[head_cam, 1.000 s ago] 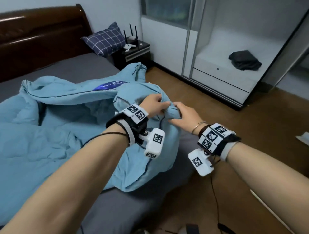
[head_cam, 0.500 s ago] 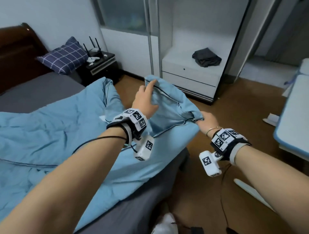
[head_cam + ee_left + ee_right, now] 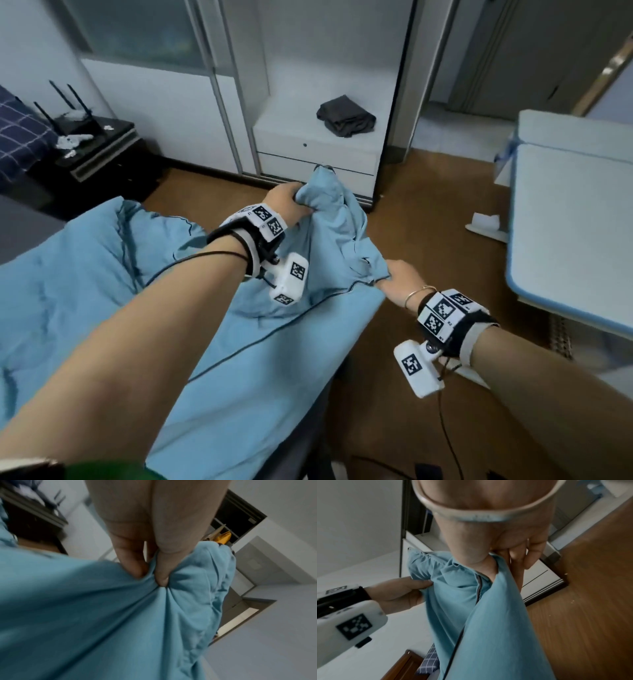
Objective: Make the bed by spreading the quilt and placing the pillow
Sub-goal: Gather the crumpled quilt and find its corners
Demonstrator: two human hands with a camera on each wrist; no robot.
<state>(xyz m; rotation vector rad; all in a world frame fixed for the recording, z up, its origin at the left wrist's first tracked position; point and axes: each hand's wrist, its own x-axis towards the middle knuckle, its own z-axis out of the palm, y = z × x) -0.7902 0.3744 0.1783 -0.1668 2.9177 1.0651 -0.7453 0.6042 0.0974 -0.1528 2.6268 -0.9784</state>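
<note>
Your right hand (image 3: 399, 279) nearest, fingers curled, gripping quilt (image 3: 102, 308) edge at bed side; your left hand (image 3: 286, 202) farther out, fist bunching raised quilt corner; rest of quilt spread over bed; pillow (image 3: 17, 137) far left beside nightstand (image 3: 99, 147)

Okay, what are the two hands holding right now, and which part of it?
Both grip the blue quilt: the left hand bunches its raised corner, the right hand pinches the piped edge nearby.
</note>
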